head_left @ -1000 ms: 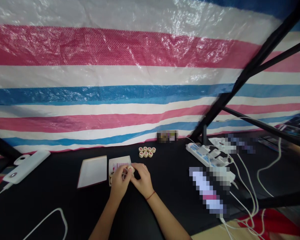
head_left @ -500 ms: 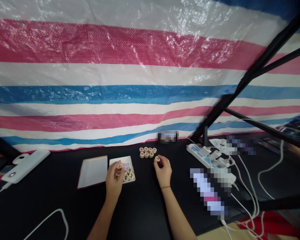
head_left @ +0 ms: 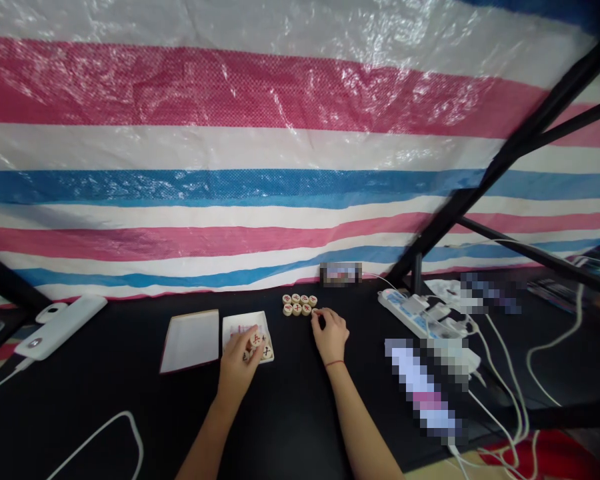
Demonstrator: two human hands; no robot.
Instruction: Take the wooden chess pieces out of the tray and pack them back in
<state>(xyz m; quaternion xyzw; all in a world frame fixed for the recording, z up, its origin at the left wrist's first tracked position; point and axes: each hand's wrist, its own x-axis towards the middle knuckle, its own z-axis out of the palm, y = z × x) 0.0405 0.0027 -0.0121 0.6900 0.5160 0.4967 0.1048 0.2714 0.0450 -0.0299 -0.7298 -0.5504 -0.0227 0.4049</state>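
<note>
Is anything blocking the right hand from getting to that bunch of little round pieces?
No, nothing visible is in the way. The right hand is already at the edge of the group of round pieces, its fingertips right beside them, and no other object sits between.
</note>
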